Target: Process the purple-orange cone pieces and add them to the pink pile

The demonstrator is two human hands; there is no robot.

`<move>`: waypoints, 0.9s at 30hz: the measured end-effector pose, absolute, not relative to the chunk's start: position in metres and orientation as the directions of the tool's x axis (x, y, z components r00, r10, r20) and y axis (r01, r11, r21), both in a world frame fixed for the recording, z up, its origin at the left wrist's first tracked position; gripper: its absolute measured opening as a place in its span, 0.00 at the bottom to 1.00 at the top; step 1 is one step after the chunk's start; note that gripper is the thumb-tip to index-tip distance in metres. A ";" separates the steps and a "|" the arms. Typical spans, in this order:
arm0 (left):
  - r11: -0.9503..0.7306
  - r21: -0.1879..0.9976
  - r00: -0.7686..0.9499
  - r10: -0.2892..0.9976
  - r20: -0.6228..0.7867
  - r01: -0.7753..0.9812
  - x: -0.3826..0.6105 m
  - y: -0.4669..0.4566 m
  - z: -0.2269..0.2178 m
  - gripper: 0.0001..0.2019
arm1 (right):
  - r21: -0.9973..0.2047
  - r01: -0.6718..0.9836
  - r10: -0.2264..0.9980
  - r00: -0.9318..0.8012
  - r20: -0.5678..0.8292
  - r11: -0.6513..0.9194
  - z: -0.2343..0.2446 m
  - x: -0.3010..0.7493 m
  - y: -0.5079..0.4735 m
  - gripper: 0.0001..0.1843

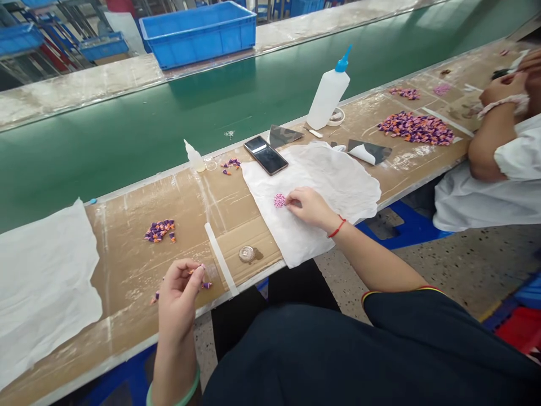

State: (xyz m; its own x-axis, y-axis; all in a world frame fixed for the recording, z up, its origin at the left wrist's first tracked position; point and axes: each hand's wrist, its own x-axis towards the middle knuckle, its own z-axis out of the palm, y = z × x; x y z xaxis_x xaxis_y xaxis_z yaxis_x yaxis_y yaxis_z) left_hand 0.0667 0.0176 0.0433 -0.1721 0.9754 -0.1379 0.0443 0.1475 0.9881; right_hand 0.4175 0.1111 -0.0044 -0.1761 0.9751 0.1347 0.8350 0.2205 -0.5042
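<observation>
My left hand (180,293) is curled near the bench's front edge, its fingertips pinching a tiny purple-and-orange piece. A few loose pieces (205,285) lie beside it. My right hand (308,206) rests on a crumpled white sheet (338,180), fingers pressed together against a small pink round item (279,200). A little heap of purple and orange pieces (159,230) sits on the cardboard-covered bench (127,265) above my left hand.
A phone (266,154), a large glue bottle with a blue tip (328,93) and a small bottle (194,156) stand along the green conveyor belt (169,113). A small round lid (247,254) lies near the edge. Another person (494,163) sits at right by a big pile of pieces (416,127). A blue crate (198,31) is behind.
</observation>
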 end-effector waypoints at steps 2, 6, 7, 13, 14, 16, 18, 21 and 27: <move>0.163 0.986 -0.170 0.973 -0.154 0.043 0.066 0.017 0.040 0.16 | -0.503 0.835 0.975 -0.183 0.127 0.223 -0.003 0.418 0.111 0.06; 0.179 0.984 -0.195 0.965 -0.175 0.007 0.067 0.016 0.037 0.17 | -0.500 0.835 0.973 -0.208 0.103 0.231 -0.001 0.419 0.111 0.06; 0.184 0.983 -0.199 0.963 -0.180 -0.001 0.067 0.016 0.037 0.17 | -0.499 0.835 0.972 -0.212 0.098 0.232 0.000 0.419 0.111 0.06; 0.140 0.990 -0.178 0.974 -0.140 -0.018 0.068 0.015 0.038 0.16 | -0.476 0.849 0.973 -0.215 0.083 0.228 0.000 0.418 0.112 0.05; 0.124 0.992 -0.176 0.977 -0.125 -0.017 0.068 0.014 0.037 0.16 | -0.466 0.854 0.973 -0.217 0.084 0.231 0.000 0.418 0.113 0.05; 0.107 0.994 -0.166 0.981 -0.105 0.006 0.068 0.014 0.036 0.15 | -0.443 0.862 0.969 -0.229 0.090 0.245 0.000 0.416 0.113 0.05; 0.108 0.993 -0.135 0.986 -0.100 0.052 0.068 0.013 0.035 0.14 | -0.415 0.868 0.962 -0.256 0.099 0.273 0.000 0.414 0.114 0.07; 0.100 0.989 -0.086 0.992 -0.090 0.113 0.071 0.012 0.036 0.12 | -0.373 0.869 0.945 -0.305 0.115 0.326 0.000 0.411 0.115 0.08; 0.010 0.990 -0.010 1.000 -0.009 0.144 0.095 0.017 0.051 0.08 | -0.375 0.822 0.903 -0.394 0.170 0.429 0.014 0.401 0.102 0.09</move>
State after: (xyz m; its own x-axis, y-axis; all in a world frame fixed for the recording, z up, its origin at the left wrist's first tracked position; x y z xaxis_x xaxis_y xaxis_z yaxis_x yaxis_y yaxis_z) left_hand 0.0954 0.0168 0.0514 -0.0099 0.9999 -0.0086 0.1439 0.0100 0.9895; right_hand 0.4005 0.1017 0.0140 -0.3942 0.9032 0.1697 0.8219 0.4291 -0.3746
